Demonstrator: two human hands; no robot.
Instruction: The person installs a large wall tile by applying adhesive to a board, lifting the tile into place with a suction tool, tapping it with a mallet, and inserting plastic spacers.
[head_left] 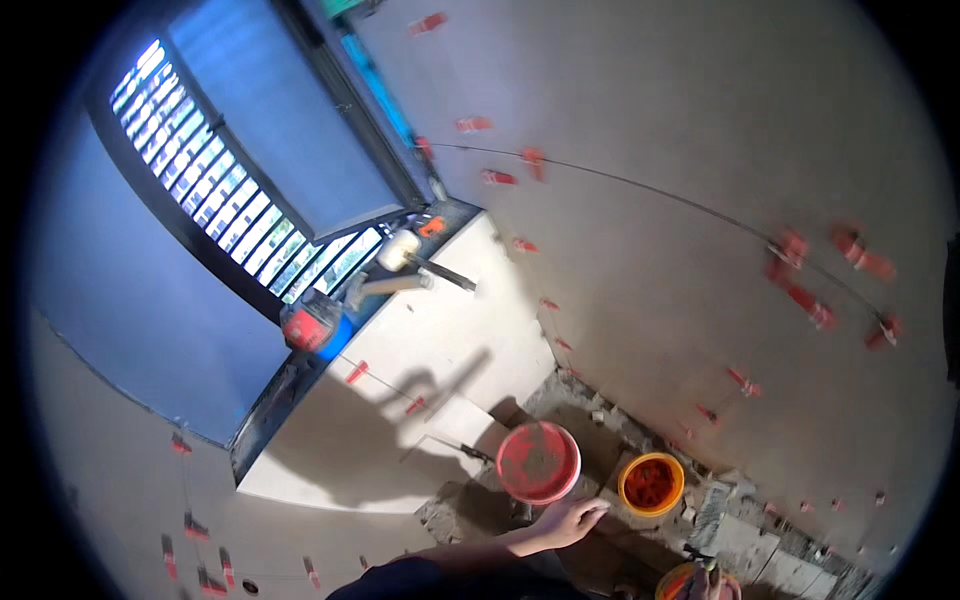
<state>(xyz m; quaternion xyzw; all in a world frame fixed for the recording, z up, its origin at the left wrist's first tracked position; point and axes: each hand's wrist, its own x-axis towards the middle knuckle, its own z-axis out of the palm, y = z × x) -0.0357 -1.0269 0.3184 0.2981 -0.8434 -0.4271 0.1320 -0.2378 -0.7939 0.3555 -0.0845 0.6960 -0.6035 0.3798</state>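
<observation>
My left hand [568, 523] reaches in from the lower edge, just below a red-topped bucket [538, 462] smeared with grey. Its fingers are curled together, and a small pale spot shows at the tips; what they hold is too small to name. Lower right, my right hand [712, 583] is closed around the handle of a tool with a dark head [697, 552]. It is over an orange-rimmed bucket [672, 580], cut off by the frame. Between and beyond the hands stands a yellow-orange bucket [680, 497] holding red plastic pieces.
A white-headed mallet [400, 250], a hammer [395, 285], an orange item [432, 227] and a red-and-blue object [318, 328] lie on the windowsill. Red tile-levelling wedges [740, 380] stick out from the walls. A dark-handled tool [474, 453] lies beside the red-topped bucket. Rubble [570, 397] edges the floor.
</observation>
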